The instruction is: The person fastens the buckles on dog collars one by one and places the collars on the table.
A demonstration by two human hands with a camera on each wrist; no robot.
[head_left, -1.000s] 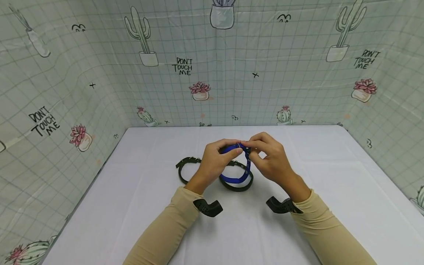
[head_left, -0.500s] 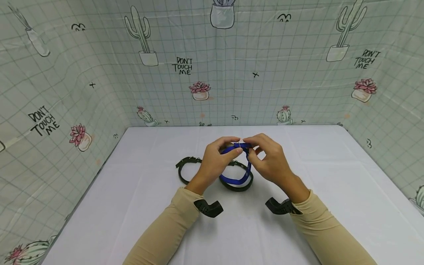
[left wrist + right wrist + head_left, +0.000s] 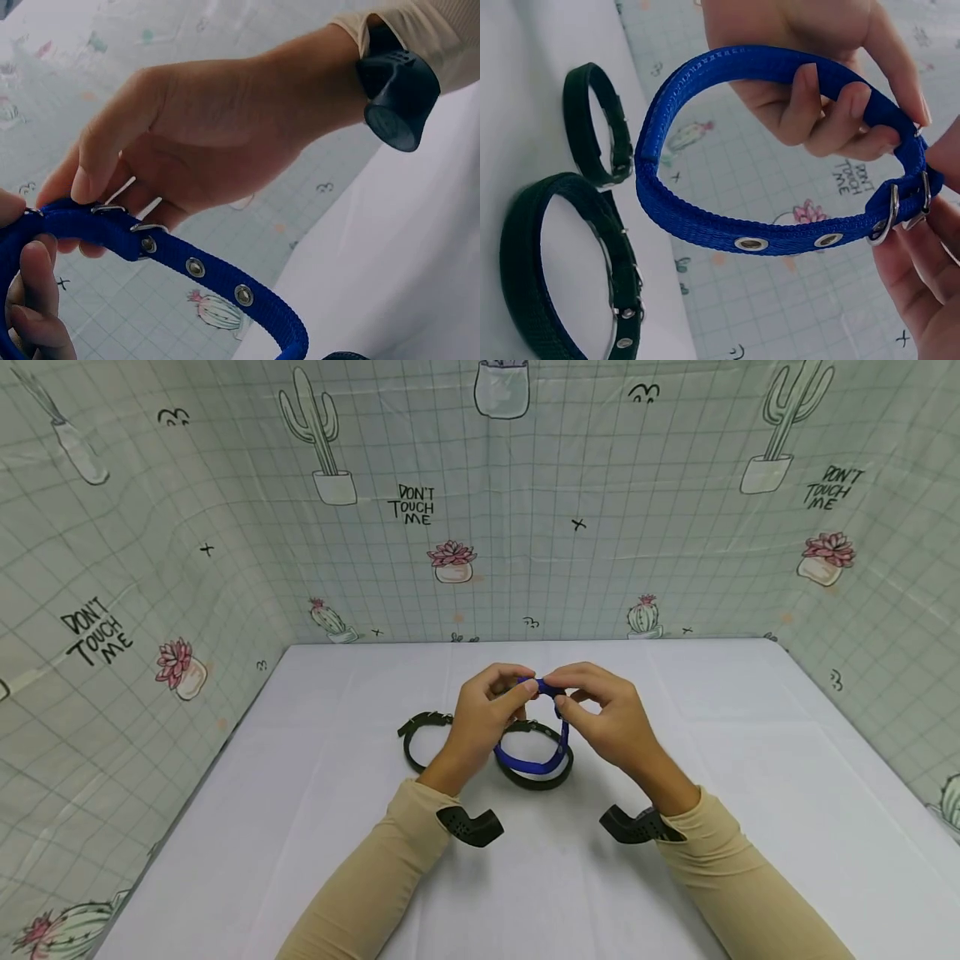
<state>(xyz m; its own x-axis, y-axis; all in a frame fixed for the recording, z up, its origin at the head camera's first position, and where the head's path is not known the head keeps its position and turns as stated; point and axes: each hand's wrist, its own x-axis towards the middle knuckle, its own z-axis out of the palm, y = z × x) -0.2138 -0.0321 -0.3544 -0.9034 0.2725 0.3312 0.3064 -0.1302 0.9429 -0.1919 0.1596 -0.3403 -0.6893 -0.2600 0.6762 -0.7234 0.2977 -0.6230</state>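
Observation:
In the head view, both hands hold a blue pet collar [image 3: 532, 767] up above the table, its loop hanging below the fingers. My left hand [image 3: 480, 710] pinches the band, thumb on top; in the right wrist view its fingers [image 3: 806, 101] curl through the inside of the loop. The right hand [image 3: 611, 714] grips the collar by its buckle end, thumb and fingers on the strap. Metal buckle [image 3: 926, 191], D-ring [image 3: 891, 214] and eyelets [image 3: 751, 244] show along the band. The left wrist view shows the right thumb [image 3: 86, 180] pressing the strap near the buckle.
Two dark green collars lie on the white table [image 3: 337, 843], one left [image 3: 408, 752] and partly behind the left forearm, the other [image 3: 536, 784] beneath the blue loop. A cactus-print cloth [image 3: 525, 485] stands around the table's back and sides. Each wrist carries a black camera [image 3: 468, 827].
My left thumb and fingers have shifted up onto the strap, covering the band that showed between them. The right hand has slid its fingertips along the strap. Green collars stay put.

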